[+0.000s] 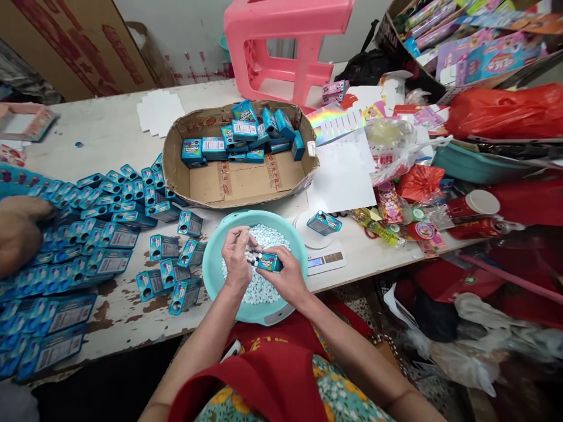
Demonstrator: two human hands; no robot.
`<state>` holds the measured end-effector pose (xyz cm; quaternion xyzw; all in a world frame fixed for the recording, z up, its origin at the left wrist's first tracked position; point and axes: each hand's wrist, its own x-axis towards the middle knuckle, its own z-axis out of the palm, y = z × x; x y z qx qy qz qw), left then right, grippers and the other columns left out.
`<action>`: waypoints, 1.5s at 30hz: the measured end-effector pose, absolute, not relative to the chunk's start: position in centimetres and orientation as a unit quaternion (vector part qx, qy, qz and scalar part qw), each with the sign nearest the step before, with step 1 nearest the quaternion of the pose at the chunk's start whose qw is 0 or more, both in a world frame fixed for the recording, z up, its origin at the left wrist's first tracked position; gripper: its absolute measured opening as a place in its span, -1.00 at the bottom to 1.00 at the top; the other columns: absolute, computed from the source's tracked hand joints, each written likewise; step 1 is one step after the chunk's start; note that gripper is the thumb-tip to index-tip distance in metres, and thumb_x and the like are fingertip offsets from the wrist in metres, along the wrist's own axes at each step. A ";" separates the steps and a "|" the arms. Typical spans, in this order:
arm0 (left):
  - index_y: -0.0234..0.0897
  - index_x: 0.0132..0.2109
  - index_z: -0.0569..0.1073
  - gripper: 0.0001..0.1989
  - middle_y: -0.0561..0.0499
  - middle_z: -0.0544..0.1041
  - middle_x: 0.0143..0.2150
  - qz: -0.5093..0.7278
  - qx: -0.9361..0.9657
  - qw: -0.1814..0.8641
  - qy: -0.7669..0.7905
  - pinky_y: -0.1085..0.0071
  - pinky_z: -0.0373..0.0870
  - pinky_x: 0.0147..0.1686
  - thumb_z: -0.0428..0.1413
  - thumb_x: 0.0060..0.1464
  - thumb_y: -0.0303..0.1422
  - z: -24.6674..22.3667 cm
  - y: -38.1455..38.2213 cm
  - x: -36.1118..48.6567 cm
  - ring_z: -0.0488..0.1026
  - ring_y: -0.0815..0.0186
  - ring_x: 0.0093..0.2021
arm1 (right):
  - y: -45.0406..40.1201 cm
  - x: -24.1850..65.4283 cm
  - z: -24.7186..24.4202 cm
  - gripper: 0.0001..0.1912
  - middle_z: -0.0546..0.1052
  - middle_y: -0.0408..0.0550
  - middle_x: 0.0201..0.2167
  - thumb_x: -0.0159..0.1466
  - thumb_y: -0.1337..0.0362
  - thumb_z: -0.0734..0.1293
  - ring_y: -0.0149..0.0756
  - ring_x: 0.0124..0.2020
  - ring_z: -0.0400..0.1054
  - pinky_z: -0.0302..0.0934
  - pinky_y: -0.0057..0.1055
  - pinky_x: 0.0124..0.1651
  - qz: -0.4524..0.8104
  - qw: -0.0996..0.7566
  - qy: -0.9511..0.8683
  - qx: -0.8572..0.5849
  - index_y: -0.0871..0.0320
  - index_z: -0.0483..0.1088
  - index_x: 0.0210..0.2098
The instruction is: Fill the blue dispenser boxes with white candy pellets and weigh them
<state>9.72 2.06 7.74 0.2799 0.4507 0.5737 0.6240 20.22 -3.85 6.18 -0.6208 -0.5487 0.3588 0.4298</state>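
A turquoise basin full of small pale candies stands at the table's front edge. Over it, my right hand grips a small blue candy box lying on its side. My left hand is curled with several white candies in it, held against the open end of that box. Right of the basin, another blue box sits on a small white digital scale; its display is too small to read. Left of the basin stand several blue boxes with round holes in their tops.
Behind the basin is a cut-down cardboard carton holding blue boxes. Many more blue boxes crowd the left, beside another person's hand. A pink stool, white paper and a red bag lie farther back and right.
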 end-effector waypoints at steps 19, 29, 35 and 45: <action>-0.24 -0.25 0.36 -0.85 0.14 0.34 -0.60 0.563 0.332 0.628 0.423 0.39 0.41 -0.37 0.08 0.09 -0.26 8.0 1.2 11.5 0.36 0.41 -0.56 | -3.6 21.2 4.9 -0.64 0.48 -0.11 -0.25 -0.03 0.34 0.49 -0.23 -0.18 0.36 0.24 -0.28 -0.08 0.388 0.470 -0.503 -0.613 0.06 0.44 -0.22; -0.21 -0.22 0.42 -0.78 -0.02 0.46 -0.33 0.350 0.580 0.431 0.596 0.19 0.33 -0.10 0.01 0.11 -0.19 1.7 3.9 8.0 0.41 0.19 -0.24 | -6.7 24.3 5.7 -0.63 0.47 -0.05 -0.18 0.05 0.24 0.48 -0.20 -0.09 0.36 0.26 -0.24 0.00 0.385 0.494 -0.517 -0.584 0.04 0.42 -0.14; -0.17 0.09 0.38 -0.62 -0.15 0.29 0.16 0.093 0.782 0.229 0.572 0.12 0.03 0.14 -0.02 0.15 -0.23 -4.6 3.9 12.4 0.11 0.03 0.20 | -6.1 24.9 3.6 -0.61 0.43 -0.03 -0.16 0.07 0.23 0.46 -0.20 -0.08 0.35 0.24 -0.21 0.02 0.307 0.536 -0.500 -0.607 0.06 0.36 -0.12; -0.20 -0.04 0.44 -0.65 -0.18 0.41 -0.07 -0.065 0.899 0.272 0.338 0.18 0.26 -0.15 -0.02 0.10 -0.16 -3.9 -3.0 8.9 0.32 0.06 -0.07 | -5.0 24.9 0.9 -0.63 0.42 -0.05 -0.20 0.11 0.22 0.43 -0.24 -0.11 0.34 0.26 -0.26 -0.02 0.272 0.545 -0.468 -0.641 0.09 0.32 -0.12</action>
